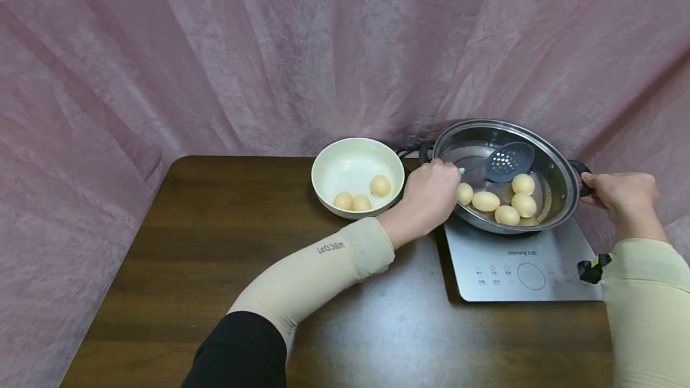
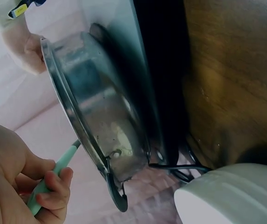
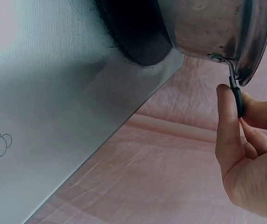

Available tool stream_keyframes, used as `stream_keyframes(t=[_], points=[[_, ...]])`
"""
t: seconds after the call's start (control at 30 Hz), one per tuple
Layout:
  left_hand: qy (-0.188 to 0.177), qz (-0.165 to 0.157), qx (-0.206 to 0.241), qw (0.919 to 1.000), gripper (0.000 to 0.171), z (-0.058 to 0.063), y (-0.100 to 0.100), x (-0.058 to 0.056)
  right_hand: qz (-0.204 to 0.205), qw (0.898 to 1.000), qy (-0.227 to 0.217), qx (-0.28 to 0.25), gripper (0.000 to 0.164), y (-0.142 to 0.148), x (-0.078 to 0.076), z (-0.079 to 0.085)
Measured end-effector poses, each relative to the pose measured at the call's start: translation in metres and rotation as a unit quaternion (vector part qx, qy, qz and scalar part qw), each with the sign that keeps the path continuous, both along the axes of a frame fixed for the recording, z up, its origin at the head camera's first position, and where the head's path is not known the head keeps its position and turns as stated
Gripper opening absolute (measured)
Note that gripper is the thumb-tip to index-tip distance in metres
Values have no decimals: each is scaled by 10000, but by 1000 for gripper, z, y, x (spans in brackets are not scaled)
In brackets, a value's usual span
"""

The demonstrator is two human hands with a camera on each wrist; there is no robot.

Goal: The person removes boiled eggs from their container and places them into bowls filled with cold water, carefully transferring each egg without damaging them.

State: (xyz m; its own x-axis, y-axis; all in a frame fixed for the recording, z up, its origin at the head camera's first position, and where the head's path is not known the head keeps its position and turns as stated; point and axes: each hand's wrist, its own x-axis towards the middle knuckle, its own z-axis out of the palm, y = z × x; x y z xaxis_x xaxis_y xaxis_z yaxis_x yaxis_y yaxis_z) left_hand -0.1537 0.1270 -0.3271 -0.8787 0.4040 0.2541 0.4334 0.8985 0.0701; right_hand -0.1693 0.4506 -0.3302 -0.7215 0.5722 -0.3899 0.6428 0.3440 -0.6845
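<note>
Pink cloth [image 1: 302, 64] hangs behind the brown bench [image 1: 215, 244]. Five yellow balls [image 1: 486, 201] lie in the shiny pot [image 1: 557, 166], over the silver cooker [image 1: 485, 250]. A grey spoon [image 1: 509, 162] with holes is in there too. My left grip [image 1: 431, 193] is curled round its green handle [image 2: 68, 156]. My right grip [image 1: 625, 196] pinches the pot's black handle [image 1: 579, 167]. Three more balls [image 1: 361, 203] sit in the pale bowl [image 1: 345, 166], left of the pot.
</note>
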Motion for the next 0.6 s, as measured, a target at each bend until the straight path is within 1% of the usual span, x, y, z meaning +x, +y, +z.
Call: stream_keyframes(t=[0.1,0.2,0.27,0.4,0.6], points=[[-220,-2,72,9997,13,0,2,2,-32,10000,-27,45,62,-1,0,0],[-569,-20,285,9980,11,0,4,4,-96,9999,-34,29,60,-1,0,0],[-808,-1,421,9958,14,0,4,5,-108,9999,-48,27,60,-1,0,0],[-1234,108,647,9902,22,1,5,7,-60,9999,-58,59,62,-1,0,-2],[-1764,277,1014,9787,27,2,5,6,-44,9999,-45,113,65,0,0,-3]])
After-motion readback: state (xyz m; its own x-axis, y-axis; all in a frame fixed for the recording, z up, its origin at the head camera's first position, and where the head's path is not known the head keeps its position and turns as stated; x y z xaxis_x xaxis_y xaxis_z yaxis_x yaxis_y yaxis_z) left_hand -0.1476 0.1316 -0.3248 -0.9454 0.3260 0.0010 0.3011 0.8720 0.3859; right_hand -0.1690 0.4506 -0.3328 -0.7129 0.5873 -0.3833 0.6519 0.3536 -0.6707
